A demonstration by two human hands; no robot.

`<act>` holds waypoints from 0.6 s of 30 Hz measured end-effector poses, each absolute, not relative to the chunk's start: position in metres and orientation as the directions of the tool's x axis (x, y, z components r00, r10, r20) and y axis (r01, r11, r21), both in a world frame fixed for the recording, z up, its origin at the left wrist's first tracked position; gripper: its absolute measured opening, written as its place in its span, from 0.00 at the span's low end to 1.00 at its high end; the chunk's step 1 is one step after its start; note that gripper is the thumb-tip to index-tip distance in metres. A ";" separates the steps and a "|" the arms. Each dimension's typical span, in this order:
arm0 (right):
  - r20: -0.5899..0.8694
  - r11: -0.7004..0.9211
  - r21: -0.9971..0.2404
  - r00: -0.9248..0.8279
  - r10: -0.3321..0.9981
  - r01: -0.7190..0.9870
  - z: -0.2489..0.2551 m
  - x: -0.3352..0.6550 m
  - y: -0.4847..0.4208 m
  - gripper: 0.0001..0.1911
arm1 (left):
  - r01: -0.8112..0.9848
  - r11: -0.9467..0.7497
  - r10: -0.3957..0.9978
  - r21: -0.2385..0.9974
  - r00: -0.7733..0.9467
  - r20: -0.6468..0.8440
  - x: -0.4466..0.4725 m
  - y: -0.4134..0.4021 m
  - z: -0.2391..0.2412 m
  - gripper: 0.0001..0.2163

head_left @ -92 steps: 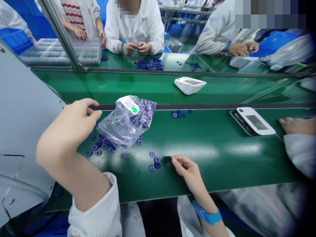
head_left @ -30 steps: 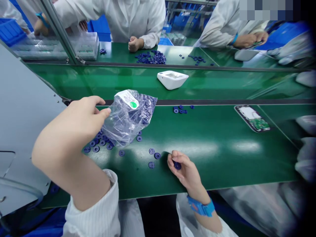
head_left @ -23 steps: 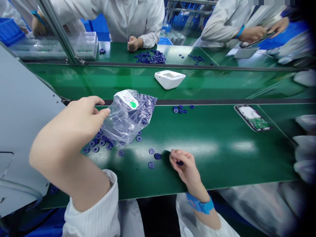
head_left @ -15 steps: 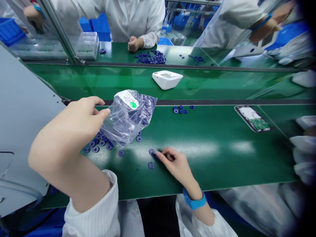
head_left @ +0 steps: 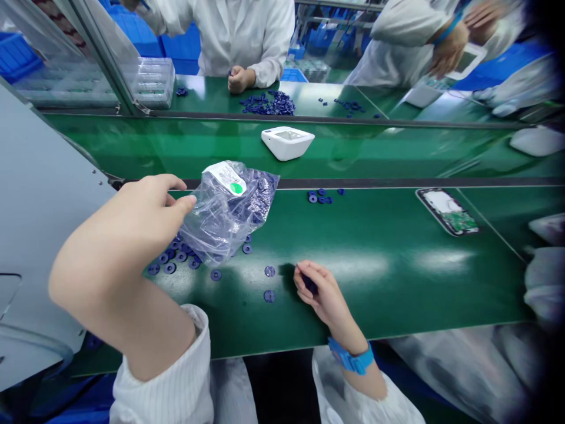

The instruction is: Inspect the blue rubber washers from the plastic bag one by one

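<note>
While a dark purple washer [head_left: 309,285] sits cupped in the curled right hand [head_left: 324,290], flat ring-shaped washers [head_left: 269,296] lying loose on the green worktop [head_left: 397,294], the left hand [head_left: 148,203] arches, wrist sharply bent, thumb and fingers parted beside a clear plastic bag [head_left: 227,206]

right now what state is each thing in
plastic bag: partly filled with blue pieces
left hand: open, beside the bag
right hand: curled around at least one dark blue disc
two discs beside right hand: flat, apart
white device: resting screen side up
device shell: open, circuit board showing
</note>
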State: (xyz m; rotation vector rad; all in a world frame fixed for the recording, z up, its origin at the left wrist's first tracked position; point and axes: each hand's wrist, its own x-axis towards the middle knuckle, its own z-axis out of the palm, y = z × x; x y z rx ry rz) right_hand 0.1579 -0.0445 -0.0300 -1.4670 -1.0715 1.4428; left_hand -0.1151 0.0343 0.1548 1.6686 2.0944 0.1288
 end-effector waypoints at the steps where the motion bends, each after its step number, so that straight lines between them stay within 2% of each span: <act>1: -0.337 -0.337 -0.942 -0.009 0.942 -0.009 -0.028 0.159 -0.044 0.17 | 0.899 0.266 0.940 0.348 -0.163 -0.299 -0.115 0.034 0.155 0.21; 5: -0.350 -0.346 -0.932 0.026 0.936 -0.106 -0.027 0.161 -0.043 0.20 | 0.901 0.252 0.943 0.354 -0.146 -0.298 -0.117 0.035 0.155 0.22; 8: -0.343 -0.336 -0.937 0.088 0.935 -0.092 -0.034 0.161 -0.045 0.26 | 0.902 0.257 0.942 0.346 -0.154 -0.299 -0.116 0.035 0.155 0.21; 14: -0.256 -0.275 -0.958 0.186 0.949 0.086 -0.044 0.154 -0.048 0.29 | 0.902 0.273 0.933 0.336 -0.162 -0.322 -0.112 0.033 0.158 0.19; 16: -0.179 -0.228 -0.956 0.248 0.952 0.185 -0.043 0.152 -0.048 0.26 | 0.900 0.274 0.931 0.338 -0.161 -0.326 -0.112 0.033 0.159 0.19; 18: -0.102 -0.185 -0.940 0.284 0.953 0.285 -0.043 0.150 -0.049 0.20 | 0.900 0.281 0.927 0.334 -0.165 -0.336 -0.113 0.034 0.159 0.19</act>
